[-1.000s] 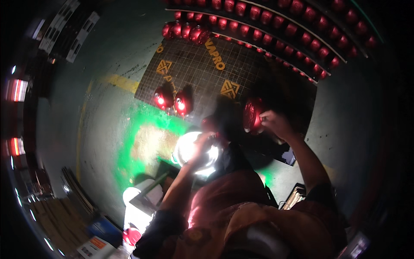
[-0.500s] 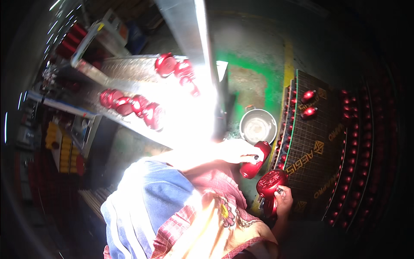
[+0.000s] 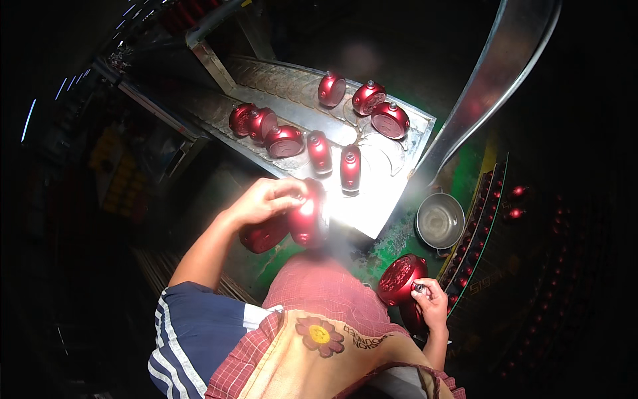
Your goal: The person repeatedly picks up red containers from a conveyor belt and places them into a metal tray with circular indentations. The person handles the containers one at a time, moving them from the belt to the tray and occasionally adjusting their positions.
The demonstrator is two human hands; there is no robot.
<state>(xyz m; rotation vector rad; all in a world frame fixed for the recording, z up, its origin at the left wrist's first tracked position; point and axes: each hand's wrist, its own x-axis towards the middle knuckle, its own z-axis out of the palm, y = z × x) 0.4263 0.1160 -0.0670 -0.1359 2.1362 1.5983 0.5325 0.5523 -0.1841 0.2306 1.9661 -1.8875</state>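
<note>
My left hand (image 3: 264, 201) is closed around the top of a glossy red round bottle (image 3: 307, 223), at the near edge of the metal table (image 3: 392, 206). Behind and below that hand is another red bottle (image 3: 264, 238); whether the same fingers hold it, I cannot tell. Off to the right, my right hand (image 3: 433, 302) pinches the dark neck of a red bottle (image 3: 401, 278) with a patterned face, tilted sideways. Under it a further red bottle (image 3: 413, 318) shows, its hold hidden. Several red bottles (image 3: 350, 169) stand in two rows on the table.
A metal post (image 3: 488, 86) rises past the table's right corner. On the green floor stands a grey metal pot (image 3: 440, 223). Right of it, a board edge (image 3: 488, 219) runs beside rows of red bottles (image 3: 515, 213). Glare whitens the table's near corner.
My left hand has swung from beside the pot on the right to the table's near edge, carrying a red bottle. My view has turned with it. My right hand still grips its bottle.
</note>
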